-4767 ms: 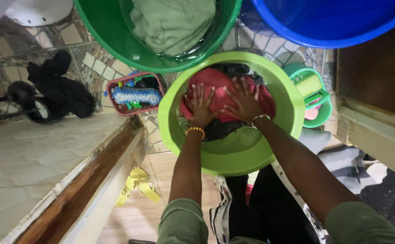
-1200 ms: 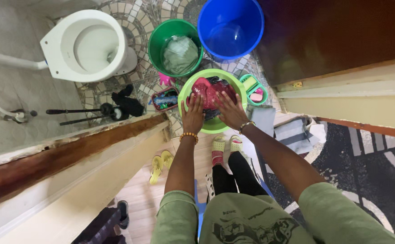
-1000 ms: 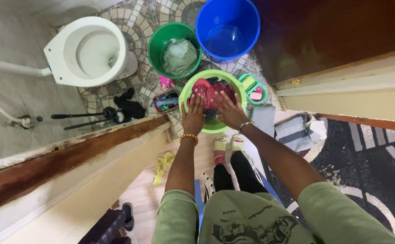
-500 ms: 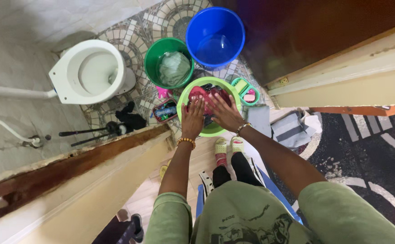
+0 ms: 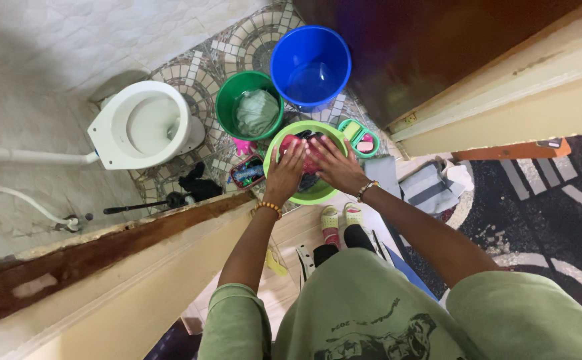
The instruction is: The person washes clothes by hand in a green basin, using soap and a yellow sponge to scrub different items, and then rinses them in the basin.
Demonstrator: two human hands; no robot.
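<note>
Red cloth [image 5: 302, 148] lies in lime basin [image 5: 317, 194] on floor, at your feet. Your left hand [image 5: 285, 171] and right hand [image 5: 335, 167] press flat on cloth, fingers spread. Green bucket [image 5: 224, 113], blue bucket [image 5: 310, 65] just beyond; toilet [image 5: 143, 127] left.

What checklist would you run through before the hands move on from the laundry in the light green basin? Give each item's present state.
1. Left hand on the red cloth: ok.
2. Right hand on the laundry: ok.
3. Light green basin flat on the floor: ok.
4. Green bucket already holds a pale green cloth: ok.
5. Blue bucket free of clothes: ok.
6. Water level in the basin: cannot tell.
</note>
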